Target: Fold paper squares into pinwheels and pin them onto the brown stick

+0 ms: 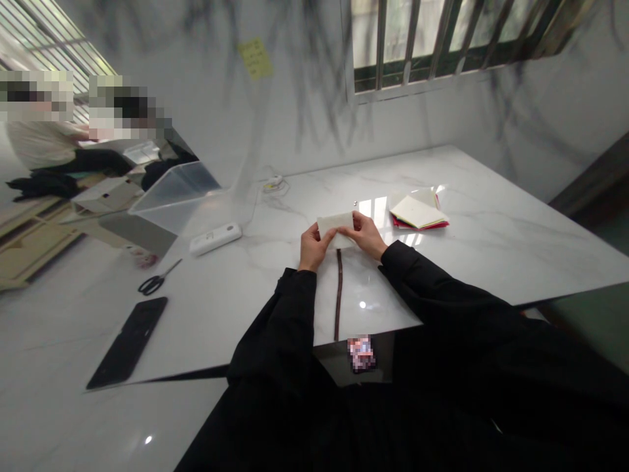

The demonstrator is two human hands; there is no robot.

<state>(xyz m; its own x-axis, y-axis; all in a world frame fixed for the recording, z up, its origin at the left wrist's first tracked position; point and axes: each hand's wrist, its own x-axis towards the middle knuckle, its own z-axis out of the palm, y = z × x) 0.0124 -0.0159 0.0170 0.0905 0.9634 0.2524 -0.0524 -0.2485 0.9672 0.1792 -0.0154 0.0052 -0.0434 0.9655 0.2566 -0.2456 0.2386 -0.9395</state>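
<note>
Between my two hands is a small cream-coloured piece (335,223), which looks like paper or cloth, just above the white marbled table. My left hand (313,248) pinches its left side, thumb on the near face. On the right side my right hand (366,235) grips it the same way, and the two thumbs almost meet at its lower edge. Directly below lies a thin dark brown stick-like strip (339,295), running toward the table's near edge. To the right of my hands rests a stack of coloured sheets (419,211), cream on top with red beneath.
Black-handled scissors (153,283), a black flat case (128,342) and a white power strip (216,240) lie to the left. A clear plastic bin (179,196) stands behind them. Two people sit at the far left. A yellow note (255,59) is on the wall.
</note>
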